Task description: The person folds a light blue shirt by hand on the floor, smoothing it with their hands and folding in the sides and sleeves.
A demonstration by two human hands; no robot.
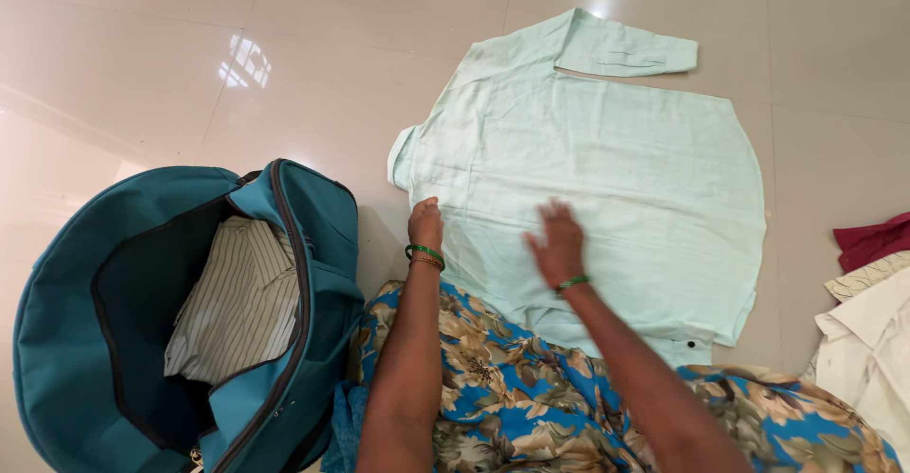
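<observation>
A pale mint-green shirt (pixel 607 160) lies spread flat, back side up, on the tiled floor, with one sleeve (pixel 626 53) folded across its top. My left hand (pixel 426 222) presses on the shirt's near left edge, fingers curled down. My right hand (pixel 557 243) lies flat and a little blurred on the shirt's lower middle, fingers spread. Both wrists wear green bangles. Neither hand grips anything.
An open teal travel bag (pixel 284 340) stands at the left with a folded striped shirt (pixel 237 302) inside. A heap of clothes, dark red (pixel 872 239) and cream (pixel 867 340), lies at the right edge. My blue floral garment (pixel 512 397) covers the near floor.
</observation>
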